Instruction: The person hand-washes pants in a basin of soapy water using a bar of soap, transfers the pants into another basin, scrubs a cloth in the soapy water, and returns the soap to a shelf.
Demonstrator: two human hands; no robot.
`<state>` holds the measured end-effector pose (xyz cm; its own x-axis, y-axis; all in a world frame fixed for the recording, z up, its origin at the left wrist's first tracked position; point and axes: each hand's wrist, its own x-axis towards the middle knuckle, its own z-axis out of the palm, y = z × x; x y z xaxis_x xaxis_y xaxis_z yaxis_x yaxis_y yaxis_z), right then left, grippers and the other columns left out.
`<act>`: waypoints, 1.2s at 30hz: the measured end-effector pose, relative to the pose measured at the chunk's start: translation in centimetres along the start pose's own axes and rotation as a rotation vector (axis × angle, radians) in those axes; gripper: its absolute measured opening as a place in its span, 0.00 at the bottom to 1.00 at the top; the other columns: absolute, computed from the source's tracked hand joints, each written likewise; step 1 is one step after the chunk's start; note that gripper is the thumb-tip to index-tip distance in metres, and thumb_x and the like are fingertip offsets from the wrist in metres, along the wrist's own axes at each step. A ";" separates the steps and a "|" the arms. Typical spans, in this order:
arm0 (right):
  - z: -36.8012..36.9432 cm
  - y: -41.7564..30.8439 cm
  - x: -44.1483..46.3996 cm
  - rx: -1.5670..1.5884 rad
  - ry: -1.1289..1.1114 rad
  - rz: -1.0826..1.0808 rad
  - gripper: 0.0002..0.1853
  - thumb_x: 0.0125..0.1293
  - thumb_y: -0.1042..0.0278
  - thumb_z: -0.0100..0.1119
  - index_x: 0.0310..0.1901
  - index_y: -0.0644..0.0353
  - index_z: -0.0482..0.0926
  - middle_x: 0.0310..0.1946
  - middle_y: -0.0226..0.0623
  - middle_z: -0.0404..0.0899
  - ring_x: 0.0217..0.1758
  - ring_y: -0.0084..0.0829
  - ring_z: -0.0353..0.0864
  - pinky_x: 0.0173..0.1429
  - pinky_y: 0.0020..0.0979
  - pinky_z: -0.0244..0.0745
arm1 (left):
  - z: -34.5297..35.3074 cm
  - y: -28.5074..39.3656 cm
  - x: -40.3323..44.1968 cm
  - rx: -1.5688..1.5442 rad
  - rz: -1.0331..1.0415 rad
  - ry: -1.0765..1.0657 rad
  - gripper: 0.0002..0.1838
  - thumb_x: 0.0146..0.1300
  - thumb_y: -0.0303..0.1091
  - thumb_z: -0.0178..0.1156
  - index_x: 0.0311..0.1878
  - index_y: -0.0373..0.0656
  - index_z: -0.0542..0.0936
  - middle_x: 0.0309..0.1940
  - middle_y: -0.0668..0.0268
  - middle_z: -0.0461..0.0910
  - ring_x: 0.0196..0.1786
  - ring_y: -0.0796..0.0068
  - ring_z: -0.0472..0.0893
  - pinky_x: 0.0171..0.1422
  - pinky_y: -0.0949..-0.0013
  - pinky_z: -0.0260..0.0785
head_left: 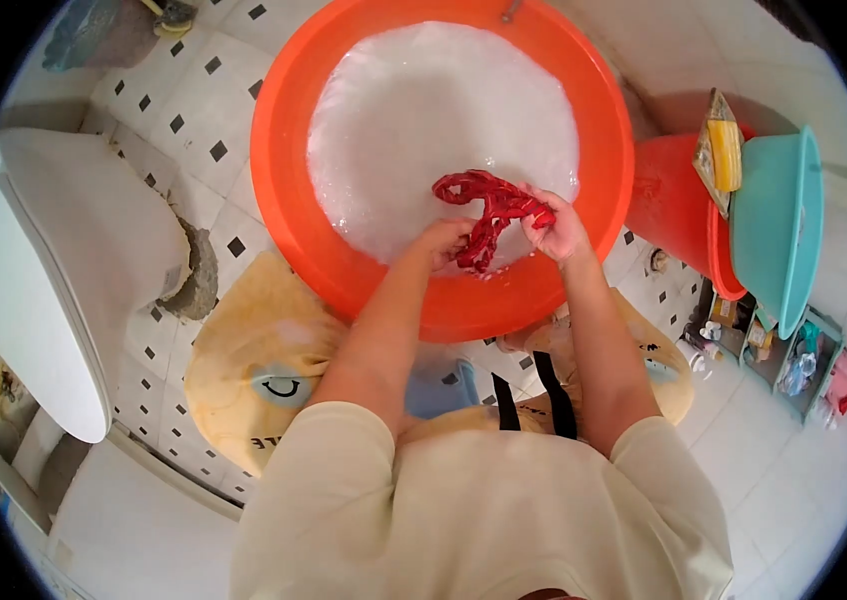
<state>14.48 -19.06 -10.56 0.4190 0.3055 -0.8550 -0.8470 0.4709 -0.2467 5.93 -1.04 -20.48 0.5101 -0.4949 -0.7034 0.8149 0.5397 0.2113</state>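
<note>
A wet, bunched red cloth [484, 190], perhaps a garment, hangs between my hands over a large orange basin [284, 150]. Whitish, sudsy water [394, 120] fills much of the basin. My right hand [559, 228] grips the bunched right end of the cloth, fingers curled around it. On the other side, my left hand [444, 242] is closed at the cloth's lower left edge, its fingers partly hidden. Part of the cloth droops between both hands, close to the water near the basin's front side.
To the left is a white toilet [94, 220]. A red bucket [669, 190], a turquoise basin [779, 220] and a yellow block-like item [725, 155] stand at right. Below them, a small rack [809, 360] holds assorted items. Tiled floor [184, 90] surrounds the orange basin.
</note>
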 end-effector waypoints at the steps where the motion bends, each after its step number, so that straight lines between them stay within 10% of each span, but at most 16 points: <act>1: -0.8 0.0 0.7 -0.135 0.066 -0.006 0.15 0.61 0.66 0.55 0.49 0.59 0.74 0.41 0.35 0.76 0.41 0.24 0.75 0.35 0.23 0.74 | -0.8 -0.4 0.8 0.035 0.028 -0.005 0.11 0.58 0.29 0.50 0.42 0.33 0.76 0.37 0.59 0.79 0.42 0.67 0.78 0.47 0.63 0.71; 7: -6.9 3.3 3.0 -1.329 0.172 -0.050 0.21 0.54 0.49 0.64 0.42 0.58 0.78 0.36 0.33 0.76 0.40 0.22 0.72 0.36 0.23 0.69 | -2.8 -1.3 0.8 -0.118 0.116 -0.023 0.14 0.57 0.27 0.52 0.47 0.36 0.74 0.45 0.58 0.76 0.47 0.65 0.76 0.55 0.61 0.67; 11: -4.2 1.8 0.5 -1.251 0.178 0.324 0.18 0.57 0.49 0.61 0.41 0.53 0.79 0.31 0.24 0.77 0.29 0.16 0.69 0.29 0.20 0.61 | -1.5 0.2 0.0 -0.302 0.281 -0.064 0.16 0.52 0.27 0.58 0.46 0.39 0.74 0.41 0.60 0.76 0.44 0.67 0.76 0.49 0.64 0.69; 19: -4.6 -2.5 0.6 -0.647 0.186 -0.317 0.08 0.60 0.63 0.57 0.38 0.56 0.77 0.33 0.28 0.79 0.32 0.22 0.77 0.32 0.24 0.71 | -0.5 4.2 -1.7 0.787 -0.197 0.323 0.17 0.54 0.30 0.61 0.46 0.32 0.76 0.42 0.58 0.78 0.42 0.71 0.78 0.48 0.68 0.71; 23: -5.8 -4.0 0.4 -0.343 0.248 -0.342 0.07 0.61 0.68 0.54 0.40 0.57 0.75 0.34 0.31 0.79 0.33 0.24 0.78 0.33 0.28 0.74 | 0.6 4.9 -2.3 -0.182 0.301 -0.066 0.14 0.52 0.28 0.61 0.43 0.37 0.74 0.41 0.62 0.77 0.46 0.71 0.74 0.52 0.69 0.64; 33: -11.5 -6.4 1.9 -0.381 0.397 -0.493 0.09 0.59 0.70 0.54 0.40 0.62 0.74 0.39 0.39 0.79 0.42 0.31 0.80 0.48 0.33 0.75 | -0.7 9.5 -4.5 0.218 0.420 0.193 0.19 0.50 0.22 0.60 0.47 0.41 0.69 0.30 0.70 0.70 0.34 0.78 0.71 0.38 0.75 0.61; 36: -15.0 -5.9 4.4 -0.170 0.380 -0.580 0.08 0.60 0.68 0.52 0.39 0.60 0.74 0.34 0.36 0.79 0.38 0.29 0.79 0.42 0.32 0.75 | -4.0 12.3 -5.0 -0.127 0.717 0.378 0.15 0.50 0.16 0.53 0.39 0.45 0.69 0.25 0.72 0.67 0.25 0.81 0.66 0.27 0.79 0.57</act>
<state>16.40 -32.96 -19.71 0.7010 -0.2790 -0.6563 -0.5741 0.3251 -0.7515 12.29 10.85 -17.08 0.7496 0.2508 -0.6125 0.2768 0.7218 0.6343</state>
